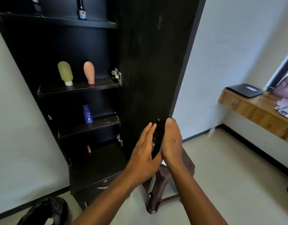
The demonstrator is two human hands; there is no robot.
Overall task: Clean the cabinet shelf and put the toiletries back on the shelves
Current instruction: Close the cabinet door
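I am holding the door (153, 62) at its lower free edge, with both hands flat and open, fingers straight, nothing gripped in either. My left hand (144, 153) is lying against the inner face and my right hand (171, 140) is wrapping the outer edge, thumb tip up near the screw. As I read it, the step in hand is swinging the door shut, since the toiletries appear to be back in place. To do it well I am planning to push evenly from low down, keeping my left fingers clear of the closing gap and watching the stool (169, 181) standing just behind the door.

The toiletries are sitting well apart from my hands, up and to the left: a green tube (65, 73) and a pink tube (89, 72) standing cap-down on one shelf (78, 90), a blue bottle (87, 114) on the shelf below, and a small orange item (88, 148) lower still.
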